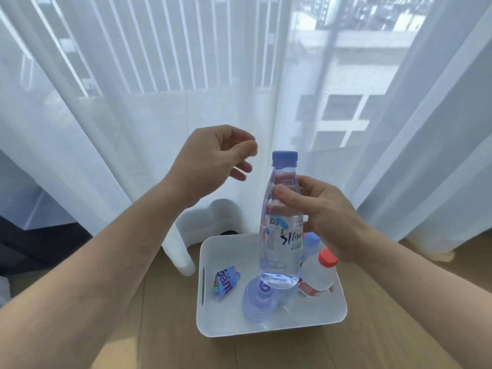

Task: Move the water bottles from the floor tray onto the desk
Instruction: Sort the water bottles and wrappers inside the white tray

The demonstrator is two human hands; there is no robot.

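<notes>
My right hand [322, 217] grips a tall clear water bottle with a blue cap [279, 251], held upright above the white floor tray [229, 323]. Up and to the left of the bottle, my left hand [213, 161] hovers with fingers loosely curled and nothing in it. In the tray stand a red-capped bottle [316, 278], a clear bottle with a purple logo [257, 302] and a small colourful pouch [225, 282]. Another blue-capped bottle [311, 242] is partly hidden behind my right hand. A desk edge [40, 211] shows at far left.
The tray sits on a wooden floor [165, 342]. A white furniture leg [181, 254] stands just left of the tray. Sheer white curtains [133, 102] hang over a window straight ahead.
</notes>
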